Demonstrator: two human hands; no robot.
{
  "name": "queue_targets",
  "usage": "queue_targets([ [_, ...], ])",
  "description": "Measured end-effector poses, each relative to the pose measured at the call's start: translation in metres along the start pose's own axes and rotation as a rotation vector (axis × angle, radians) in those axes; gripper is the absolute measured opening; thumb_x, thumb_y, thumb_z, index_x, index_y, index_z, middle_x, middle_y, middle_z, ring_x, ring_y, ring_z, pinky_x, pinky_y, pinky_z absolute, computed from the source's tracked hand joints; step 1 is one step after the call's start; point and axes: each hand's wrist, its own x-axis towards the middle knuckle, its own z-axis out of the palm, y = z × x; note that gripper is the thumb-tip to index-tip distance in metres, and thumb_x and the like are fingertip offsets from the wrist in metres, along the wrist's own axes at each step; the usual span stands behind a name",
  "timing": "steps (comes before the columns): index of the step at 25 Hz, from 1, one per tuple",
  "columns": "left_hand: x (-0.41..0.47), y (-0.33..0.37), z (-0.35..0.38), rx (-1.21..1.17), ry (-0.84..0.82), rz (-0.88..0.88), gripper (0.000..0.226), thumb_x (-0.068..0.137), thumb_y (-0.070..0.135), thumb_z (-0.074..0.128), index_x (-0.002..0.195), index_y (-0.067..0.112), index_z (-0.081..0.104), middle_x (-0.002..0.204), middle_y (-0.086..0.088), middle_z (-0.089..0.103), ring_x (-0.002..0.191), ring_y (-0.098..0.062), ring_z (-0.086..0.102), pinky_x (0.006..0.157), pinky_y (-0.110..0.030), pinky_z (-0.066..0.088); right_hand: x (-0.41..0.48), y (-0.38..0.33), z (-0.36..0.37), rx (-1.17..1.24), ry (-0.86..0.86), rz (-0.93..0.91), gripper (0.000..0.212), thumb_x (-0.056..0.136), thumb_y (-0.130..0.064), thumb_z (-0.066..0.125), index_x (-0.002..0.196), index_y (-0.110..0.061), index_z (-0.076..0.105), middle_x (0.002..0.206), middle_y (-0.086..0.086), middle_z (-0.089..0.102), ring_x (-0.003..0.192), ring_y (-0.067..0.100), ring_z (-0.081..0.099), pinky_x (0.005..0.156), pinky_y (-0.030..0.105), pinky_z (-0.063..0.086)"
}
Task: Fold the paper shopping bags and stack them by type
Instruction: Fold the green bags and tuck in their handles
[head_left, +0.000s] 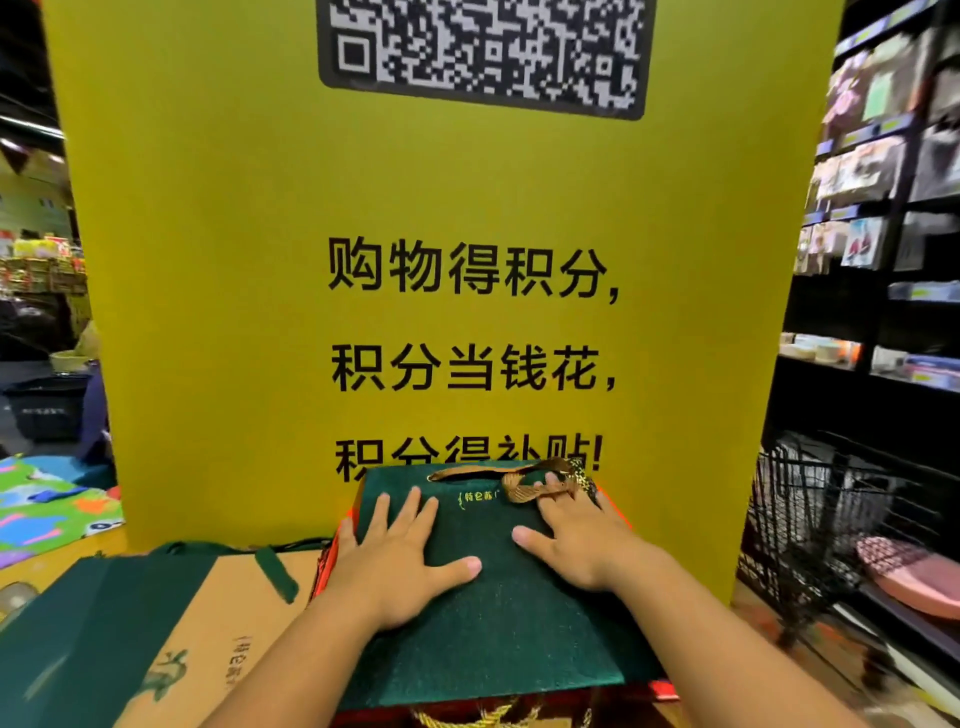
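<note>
Now pressing flat on the green bag, both palms down, fingers straight and spread, gripping nothing. Left hand on the left half, right hand on the right half, set apart with a bare strip of green between the thumbs.

Lies directly under and ahead of the hands, centred between them, long axis running near to far, mouth end far and base end near. Rests on top of a red pile, with red edges peeking out at the left and the near side, just in front of the yellow sign. Reaches farther with the right fingertips, touching or almost touching the gold handle at the far edge; cannot tell which. Otherwise equally near for both hands.

Looks dark green, matte and slightly fibrous, already collapsed flat, with a small gold logo toward the far end and the ribbon handle lying loose on top. Seems stiff enough to keep a crease. Probably the final flattening of this one, with sorting yet to do: kraft-and-green bag lying at the near left, likely another type. Wire cart off to the right.
</note>
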Motion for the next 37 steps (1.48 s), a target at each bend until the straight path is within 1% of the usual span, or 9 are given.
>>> queue_targets([
  [3,0.004,0.0,0.012,0.023,0.029,-0.002,0.113,0.062,0.101,0.019,0.155,0.042,-0.008,0.162,0.013,-0.019,0.15,-0.02,-0.018,0.121,-0.055,-0.003,0.004,0.007,0.026,0.007,0.098,0.023,0.085,0.092,-0.077,0.014,0.16,-0.027,0.0,0.165,-0.006,-0.015,0.153,0.016,-0.012,0.123,0.047,-0.007],
  [10,0.015,0.0,0.017,0.013,-0.033,-0.02,0.109,0.067,0.098,0.025,0.156,0.041,-0.005,0.162,0.013,-0.018,0.151,-0.021,-0.017,0.118,-0.056,-0.002,0.019,0.007,0.023,-0.057,0.006,0.032,0.087,0.091,-0.078,0.014,0.16,-0.028,-0.001,0.166,-0.005,-0.014,0.154,0.018,-0.007,0.123,0.052,-0.006],
  [13,0.01,-0.019,-0.004,-0.294,-0.102,0.081,0.086,0.082,0.072,0.057,0.154,0.043,0.019,0.164,0.015,-0.006,0.151,-0.017,-0.013,0.12,-0.051,-0.001,0.006,0.004,0.004,0.024,0.113,0.025,0.084,0.089,-0.079,0.029,0.156,-0.029,0.026,0.165,0.0,0.018,0.15,0.023,0.021,0.122,0.05,0.016],
  [15,0.0,-0.042,-0.022,-0.512,-0.083,0.147,0.065,0.087,0.046,0.07,0.144,0.042,0.04,0.164,0.011,0.01,0.152,-0.014,0.0,0.121,-0.042,0.007,-0.008,-0.002,-0.019,-0.01,0.313,0.031,0.066,0.087,-0.072,0.05,0.136,-0.028,0.052,0.142,0.001,0.044,0.128,0.023,0.045,0.108,0.042,0.041],
  [19,-0.045,-0.089,-0.038,-0.502,0.196,0.12,0.053,0.091,0.035,0.069,0.14,0.032,0.049,0.147,0.011,0.04,0.135,-0.008,0.036,0.105,-0.026,0.031,-0.028,-0.046,-0.052,-0.028,0.552,-0.11,0.024,0.094,-0.036,0.058,0.115,-0.024,0.059,0.107,-0.003,0.051,0.1,0.016,0.049,0.089,0.034,0.049],
  [25,-0.115,-0.187,-0.035,-0.092,0.122,-0.18,0.038,0.088,0.044,0.067,0.123,0.028,0.064,0.123,0.006,0.059,0.117,-0.015,0.055,0.097,-0.03,0.044,-0.046,-0.176,-0.023,0.052,0.377,-0.546,0.027,0.094,-0.037,0.05,0.108,-0.022,0.068,0.105,0.002,0.064,0.102,0.024,0.058,0.085,0.043,0.053],
  [31,-0.16,-0.259,-0.018,-0.067,0.124,-0.465,0.074,0.083,0.07,0.057,0.142,0.028,0.044,0.145,-0.003,0.043,0.129,-0.027,0.045,0.103,-0.039,0.042,-0.067,-0.267,0.032,-0.119,-0.007,-0.796,0.042,0.101,-0.048,0.04,0.122,-0.017,0.061,0.125,0.009,0.062,0.114,0.033,0.057,0.09,0.045,0.052],
  [34,-0.166,-0.268,-0.014,-0.295,0.226,-0.513,0.075,0.077,0.061,0.071,0.138,0.025,0.047,0.133,-0.004,0.057,0.112,-0.021,0.058,0.089,-0.034,0.05,-0.071,-0.279,0.056,-0.109,-0.271,-0.736,0.072,0.101,-0.061,0.031,0.156,-0.016,0.024,0.164,0.011,0.019,0.148,0.035,0.024,0.118,0.049,0.026],
  [37,-0.165,-0.261,-0.01,-0.293,0.305,-0.544,0.078,0.073,0.053,0.079,0.137,0.02,0.049,0.133,-0.005,0.059,0.114,-0.023,0.059,0.092,-0.037,0.05,-0.069,-0.278,0.074,-0.013,-0.338,-0.697,0.076,0.102,-0.062,0.023,0.159,-0.023,-0.008,0.166,0.002,-0.016,0.153,0.025,-0.012,0.123,0.041,-0.002],
])
